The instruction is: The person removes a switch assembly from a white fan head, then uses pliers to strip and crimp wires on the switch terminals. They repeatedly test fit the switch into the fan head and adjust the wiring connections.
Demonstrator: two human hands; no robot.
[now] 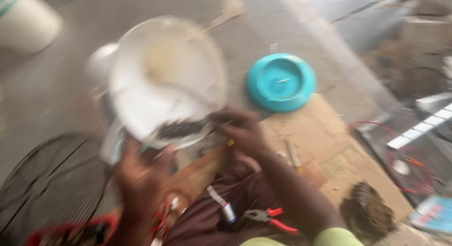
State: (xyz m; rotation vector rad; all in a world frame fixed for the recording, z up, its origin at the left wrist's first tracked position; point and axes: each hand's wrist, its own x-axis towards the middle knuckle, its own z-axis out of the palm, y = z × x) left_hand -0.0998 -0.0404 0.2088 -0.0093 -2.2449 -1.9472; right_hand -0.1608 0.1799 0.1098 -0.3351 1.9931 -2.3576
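Clearly blurred, the view still shows both hands on a round white housing [165,81], like the shell of a small appliance, held up at centre left of the frame. The left hand [141,173] grips it from below, fingers closed on its lower rim. The right hand [242,130] is pinched narrow around a thin yellow-handled tool [230,142], its tip at the dark opening [181,129] on the shell's lower edge. By my reading, a fastener or part at that opening is being worked; the next move calls for a steady shell and careful tip placement. Red-handled pliers [268,217] lie on the lap at the bottom, a turquoise dish [281,82] on the floor upper right.
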